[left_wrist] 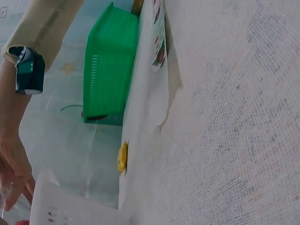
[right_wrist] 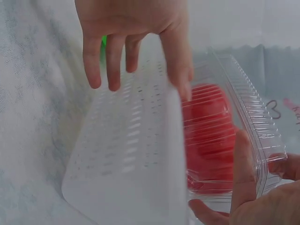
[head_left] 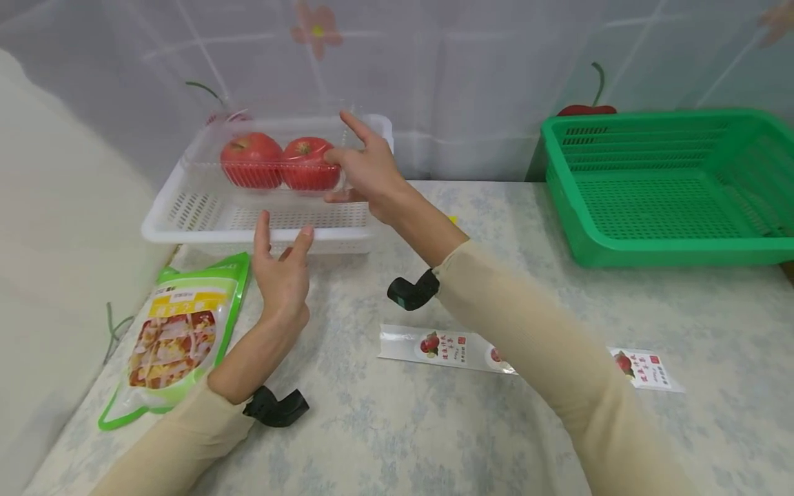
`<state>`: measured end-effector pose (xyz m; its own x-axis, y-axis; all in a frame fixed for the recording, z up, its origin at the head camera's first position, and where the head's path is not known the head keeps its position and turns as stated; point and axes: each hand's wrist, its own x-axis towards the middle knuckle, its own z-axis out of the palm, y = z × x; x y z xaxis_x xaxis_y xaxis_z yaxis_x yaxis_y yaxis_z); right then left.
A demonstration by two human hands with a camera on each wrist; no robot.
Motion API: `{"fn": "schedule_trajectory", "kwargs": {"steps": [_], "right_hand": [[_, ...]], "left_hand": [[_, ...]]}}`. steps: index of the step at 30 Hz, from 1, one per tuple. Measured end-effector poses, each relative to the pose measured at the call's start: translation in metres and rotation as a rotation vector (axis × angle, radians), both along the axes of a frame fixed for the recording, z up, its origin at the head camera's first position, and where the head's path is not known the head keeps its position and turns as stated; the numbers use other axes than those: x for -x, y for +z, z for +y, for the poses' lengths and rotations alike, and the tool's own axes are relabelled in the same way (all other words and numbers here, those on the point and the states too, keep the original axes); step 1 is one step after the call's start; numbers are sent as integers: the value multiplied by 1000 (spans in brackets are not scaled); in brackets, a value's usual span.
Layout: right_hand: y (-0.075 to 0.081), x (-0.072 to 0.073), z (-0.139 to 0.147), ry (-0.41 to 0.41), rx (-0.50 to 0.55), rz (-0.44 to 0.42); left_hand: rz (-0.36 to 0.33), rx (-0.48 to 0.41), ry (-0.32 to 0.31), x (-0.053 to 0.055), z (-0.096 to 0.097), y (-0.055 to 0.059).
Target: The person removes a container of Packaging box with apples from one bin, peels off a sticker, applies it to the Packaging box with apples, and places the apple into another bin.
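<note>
Clear plastic box [head_left: 282, 178] of red apples [head_left: 251, 160], over white basket [head_left: 205, 236]. Right hand [head_left: 371, 169] pinches its end; left hand [head_left: 282, 279] spread near basket's rim. Likely slick, flexible, fruit-heavy; best cradled underneath.

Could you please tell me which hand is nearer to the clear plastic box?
The right hand: it grips the clear plastic box at its right end. The left hand is apart from it, by the front rim of the white basket.

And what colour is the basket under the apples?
The basket is white, clearest in the head view.
</note>
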<state>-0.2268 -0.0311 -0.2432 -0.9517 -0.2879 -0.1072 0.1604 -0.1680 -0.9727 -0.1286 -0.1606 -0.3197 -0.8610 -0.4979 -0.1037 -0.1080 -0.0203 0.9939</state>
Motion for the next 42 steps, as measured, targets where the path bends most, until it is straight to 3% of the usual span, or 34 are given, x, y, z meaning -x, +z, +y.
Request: {"fn": "schedule_trajectory", "kwargs": {"steps": [6,14,23,29,35,42], "right_hand": [[11,-10,29,-12,15,-12],[6,-34,76,-14,47,-32],[7,-64,131,-66,-6,14],[6,-86,165,-76,-46,12],[-3,-105,196,-87,-87,-8],[-21,-124,231,-66,-55,-27]], "left_hand": [[24,-24,-10,2,-1,1],[25,-31,-19,2,-3,-2],[-9,-26,-9,3,-4,-2],[14,-102,-22,3,-9,3],[25,-120,-37,3,-12,4],[31,-101,-45,0,-12,2]]}}
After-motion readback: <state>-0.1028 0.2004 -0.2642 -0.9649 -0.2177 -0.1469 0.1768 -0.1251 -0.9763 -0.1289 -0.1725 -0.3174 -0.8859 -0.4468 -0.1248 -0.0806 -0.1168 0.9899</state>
